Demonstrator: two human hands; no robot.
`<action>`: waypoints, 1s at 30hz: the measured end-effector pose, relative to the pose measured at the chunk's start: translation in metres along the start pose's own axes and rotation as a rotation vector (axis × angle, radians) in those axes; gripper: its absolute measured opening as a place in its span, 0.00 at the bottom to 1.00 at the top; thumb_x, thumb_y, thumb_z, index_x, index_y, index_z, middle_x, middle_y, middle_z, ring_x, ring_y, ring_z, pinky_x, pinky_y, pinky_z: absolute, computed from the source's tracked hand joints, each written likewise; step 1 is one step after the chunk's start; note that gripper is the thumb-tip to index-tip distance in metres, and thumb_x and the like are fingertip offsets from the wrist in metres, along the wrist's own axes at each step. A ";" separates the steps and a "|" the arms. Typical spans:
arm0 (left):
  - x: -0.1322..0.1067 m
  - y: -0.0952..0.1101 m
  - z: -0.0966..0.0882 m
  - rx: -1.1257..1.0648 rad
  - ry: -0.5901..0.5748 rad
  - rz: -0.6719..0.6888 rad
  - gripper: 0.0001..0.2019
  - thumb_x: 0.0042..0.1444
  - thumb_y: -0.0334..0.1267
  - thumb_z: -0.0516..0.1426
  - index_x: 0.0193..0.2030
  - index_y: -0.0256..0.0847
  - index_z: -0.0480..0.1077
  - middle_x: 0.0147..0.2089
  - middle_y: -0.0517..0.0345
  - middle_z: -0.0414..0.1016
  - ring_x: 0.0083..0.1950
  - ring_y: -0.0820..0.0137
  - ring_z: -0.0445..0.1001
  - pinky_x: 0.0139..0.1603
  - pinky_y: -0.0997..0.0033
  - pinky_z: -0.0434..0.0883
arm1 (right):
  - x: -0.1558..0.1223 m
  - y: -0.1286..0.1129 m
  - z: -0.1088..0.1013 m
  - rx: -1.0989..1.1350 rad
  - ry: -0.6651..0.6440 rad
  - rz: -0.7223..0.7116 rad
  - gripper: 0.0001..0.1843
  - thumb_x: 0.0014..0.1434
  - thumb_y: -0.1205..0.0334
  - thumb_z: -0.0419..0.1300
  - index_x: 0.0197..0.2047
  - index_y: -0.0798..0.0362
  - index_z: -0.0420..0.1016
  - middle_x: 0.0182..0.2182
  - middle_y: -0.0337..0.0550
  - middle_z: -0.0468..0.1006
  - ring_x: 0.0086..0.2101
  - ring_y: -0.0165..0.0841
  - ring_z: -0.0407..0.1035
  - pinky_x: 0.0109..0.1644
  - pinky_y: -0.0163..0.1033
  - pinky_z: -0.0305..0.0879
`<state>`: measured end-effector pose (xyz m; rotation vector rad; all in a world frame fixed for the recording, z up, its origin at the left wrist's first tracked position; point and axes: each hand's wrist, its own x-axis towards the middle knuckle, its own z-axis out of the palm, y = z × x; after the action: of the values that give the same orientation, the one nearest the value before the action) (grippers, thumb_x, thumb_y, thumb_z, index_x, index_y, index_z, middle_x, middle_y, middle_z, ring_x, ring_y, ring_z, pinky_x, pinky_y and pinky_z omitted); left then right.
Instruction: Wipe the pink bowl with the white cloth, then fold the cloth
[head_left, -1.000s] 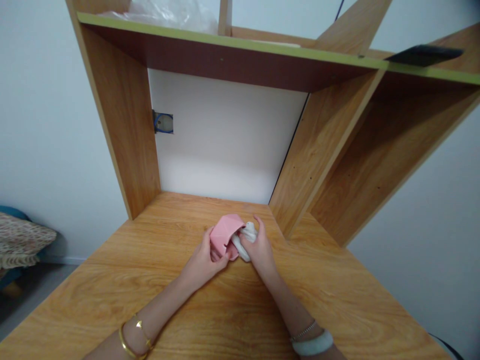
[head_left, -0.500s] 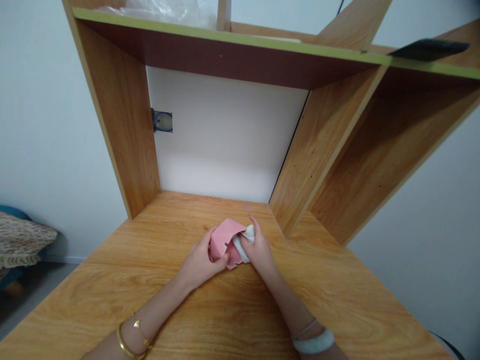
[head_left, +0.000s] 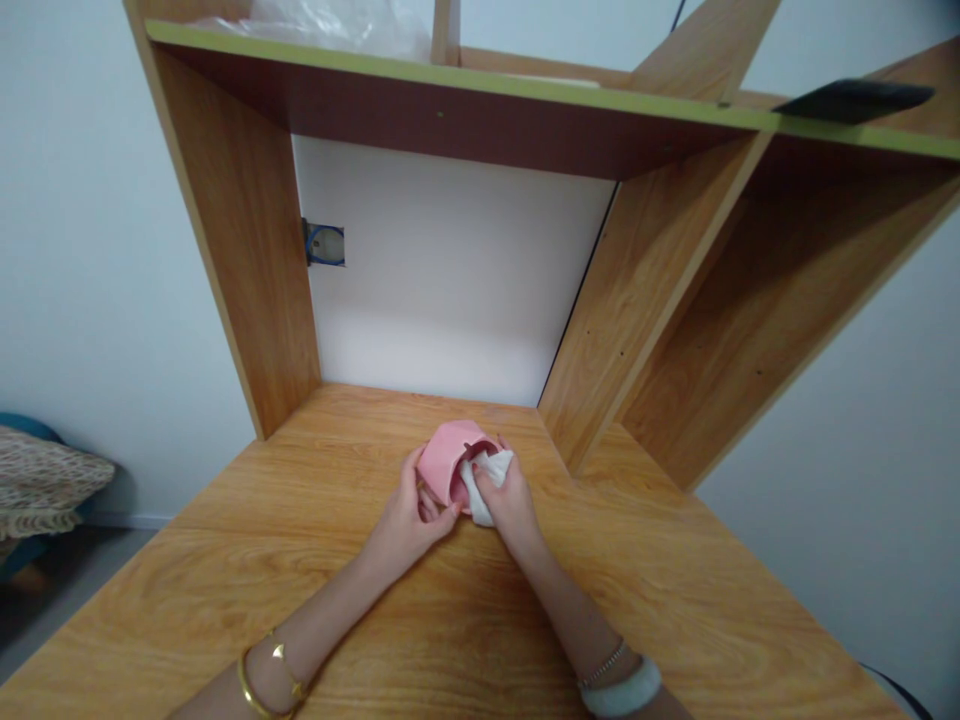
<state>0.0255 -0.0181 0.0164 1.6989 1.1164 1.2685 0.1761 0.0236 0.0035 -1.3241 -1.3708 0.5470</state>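
A pink faceted bowl (head_left: 448, 454) with notches in its rim is tipped on its side above the desk, its mouth facing right and toward me. My left hand (head_left: 414, 515) grips it from the left, thumb at the lower rim and fingers behind. A crumpled white wipe (head_left: 477, 499), either tissue or thin cloth, is bunched in my right hand (head_left: 513, 503). Part of the wipe is pushed into the bowl's mouth, and the fingertips inside are partly hidden by it.
The wood-grain desk (head_left: 300, 580) has side panels and a shelf (head_left: 465, 120) overhead. Clear plastic wrapping (head_left: 337, 28) and a dark flat object (head_left: 855, 100) rest up there. A wall opening (head_left: 325, 245) shows blue wire. A woven cover (head_left: 49, 478) hangs at far left.
The bowl has turned in my left hand, so its mouth and inner wall show more. My right hand has shifted slightly, with the wipe deeper against the inside.
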 end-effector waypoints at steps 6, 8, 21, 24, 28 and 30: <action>0.002 0.008 -0.010 0.214 0.048 0.025 0.33 0.46 0.36 0.57 0.60 0.39 0.49 0.37 0.57 0.71 0.30 0.71 0.71 0.30 0.72 0.70 | -0.002 -0.019 -0.013 -0.303 0.019 -0.010 0.37 0.51 0.54 0.57 0.62 0.56 0.51 0.34 0.47 0.76 0.34 0.38 0.72 0.36 0.39 0.65; 0.002 0.012 -0.013 0.271 0.048 0.044 0.34 0.46 0.35 0.57 0.61 0.40 0.49 0.46 0.52 0.71 0.41 0.65 0.73 0.41 0.65 0.70 | -0.004 -0.026 -0.017 -0.401 -0.021 -0.026 0.38 0.52 0.54 0.56 0.63 0.54 0.50 0.31 0.44 0.76 0.32 0.38 0.72 0.33 0.37 0.64; 0.004 0.020 -0.019 0.421 0.084 -0.084 0.34 0.46 0.38 0.56 0.62 0.38 0.52 0.49 0.49 0.72 0.46 0.61 0.72 0.44 0.65 0.70 | -0.005 -0.028 -0.020 -0.445 -0.032 -0.090 0.36 0.53 0.52 0.56 0.62 0.51 0.50 0.29 0.42 0.75 0.29 0.37 0.71 0.31 0.35 0.62; 0.004 0.020 -0.020 0.435 0.062 -0.065 0.34 0.46 0.38 0.55 0.61 0.36 0.52 0.47 0.48 0.73 0.45 0.61 0.73 0.43 0.65 0.70 | -0.004 -0.028 -0.023 -0.456 -0.035 -0.083 0.37 0.52 0.51 0.57 0.62 0.51 0.51 0.29 0.42 0.75 0.30 0.38 0.71 0.31 0.36 0.62; 0.002 0.019 -0.018 0.443 0.007 0.011 0.34 0.45 0.37 0.55 0.61 0.36 0.53 0.49 0.49 0.72 0.43 0.62 0.73 0.45 0.64 0.70 | -0.002 -0.025 -0.023 -0.472 -0.064 -0.086 0.38 0.51 0.54 0.57 0.62 0.53 0.49 0.30 0.44 0.75 0.32 0.38 0.71 0.32 0.37 0.62; 0.001 0.018 -0.018 0.458 -0.008 0.057 0.35 0.44 0.37 0.56 0.61 0.37 0.53 0.52 0.49 0.71 0.46 0.61 0.72 0.48 0.63 0.68 | -0.001 -0.021 -0.022 -0.485 -0.079 -0.086 0.38 0.51 0.56 0.56 0.63 0.54 0.48 0.30 0.44 0.75 0.31 0.38 0.71 0.32 0.36 0.62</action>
<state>0.0124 -0.0227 0.0373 2.0763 1.4426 1.0925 0.1873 0.0096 0.0283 -1.6298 -1.6850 0.2129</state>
